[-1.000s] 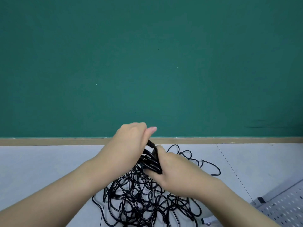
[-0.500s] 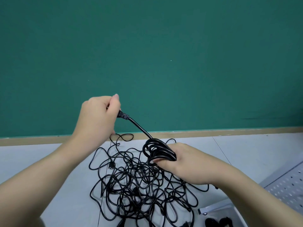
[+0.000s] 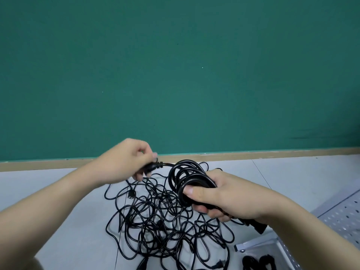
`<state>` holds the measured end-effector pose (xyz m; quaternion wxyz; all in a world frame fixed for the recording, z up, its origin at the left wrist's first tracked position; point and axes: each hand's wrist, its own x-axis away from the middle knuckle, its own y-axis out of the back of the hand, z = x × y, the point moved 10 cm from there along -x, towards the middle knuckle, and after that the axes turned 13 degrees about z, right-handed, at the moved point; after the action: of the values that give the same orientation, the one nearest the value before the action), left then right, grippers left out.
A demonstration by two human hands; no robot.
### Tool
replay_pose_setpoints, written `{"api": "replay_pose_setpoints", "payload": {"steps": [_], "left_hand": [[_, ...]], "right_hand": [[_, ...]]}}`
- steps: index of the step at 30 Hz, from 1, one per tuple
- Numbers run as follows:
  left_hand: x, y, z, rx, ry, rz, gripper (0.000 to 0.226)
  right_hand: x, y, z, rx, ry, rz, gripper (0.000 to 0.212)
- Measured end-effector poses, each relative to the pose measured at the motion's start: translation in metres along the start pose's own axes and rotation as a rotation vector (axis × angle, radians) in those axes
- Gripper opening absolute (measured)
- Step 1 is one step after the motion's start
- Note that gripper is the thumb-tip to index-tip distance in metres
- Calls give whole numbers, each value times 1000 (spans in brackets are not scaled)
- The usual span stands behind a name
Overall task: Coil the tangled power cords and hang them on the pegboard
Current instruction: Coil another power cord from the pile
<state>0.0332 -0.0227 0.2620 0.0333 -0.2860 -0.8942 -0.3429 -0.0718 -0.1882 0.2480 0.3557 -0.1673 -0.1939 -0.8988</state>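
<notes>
- Coiled cord (image 3: 190, 178) sits gripped in the right hand (image 3: 224, 195).
- Left hand (image 3: 126, 160) pinches its plug end (image 3: 153, 166), just left of the coil.
- Tangled cords (image 3: 165, 227) lie on the table (image 3: 58, 191) beneath both hands.
- Pegboard (image 3: 342, 217) edge shows right of the right forearm.

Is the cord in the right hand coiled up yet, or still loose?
Mostly coiled: the cord sits in loops in the right hand; its last end is held by the left hand.

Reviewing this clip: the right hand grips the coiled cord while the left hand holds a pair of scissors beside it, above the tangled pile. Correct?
Not quite. In the head view the left hand holds the cord's plug end, not scissors. The rest stands: the right hand grips the coiled cord above the tangled pile.
</notes>
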Motion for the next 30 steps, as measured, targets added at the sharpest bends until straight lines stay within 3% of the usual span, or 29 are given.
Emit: {"api": "replay_pose_setpoints", "payload": {"steps": [4,9,10,13,16,21,23,28,30], "left_hand": [[-1,-45,-10,18,-113,277,26],[0,-61,-27,62,-196,365,26],[-1,-59,-27,82,-200,356,34],[-5,-34,-18,108,-140,230,71],[-9,3,-5,133,-58,44,68],[-11,33,14,134,14,-53,69],[-12,44,23,153,38,-93,68],[21,119,75,322,101,-460,60],[23,118,72,392,33,-441,56]], "right_hand": [[-2,-5,7,2,41,38,33],[-6,-13,14,-9,55,105,31],[-7,-14,14,-19,57,114,30],[-8,-13,13,-59,38,116,30],[-10,-2,4,-113,-21,52,50],[-18,-13,3,-305,-15,125,52],[-17,-17,4,-346,-10,168,45],[4,-16,1,-278,-7,204,38],[6,-15,3,-297,25,178,25]]}}
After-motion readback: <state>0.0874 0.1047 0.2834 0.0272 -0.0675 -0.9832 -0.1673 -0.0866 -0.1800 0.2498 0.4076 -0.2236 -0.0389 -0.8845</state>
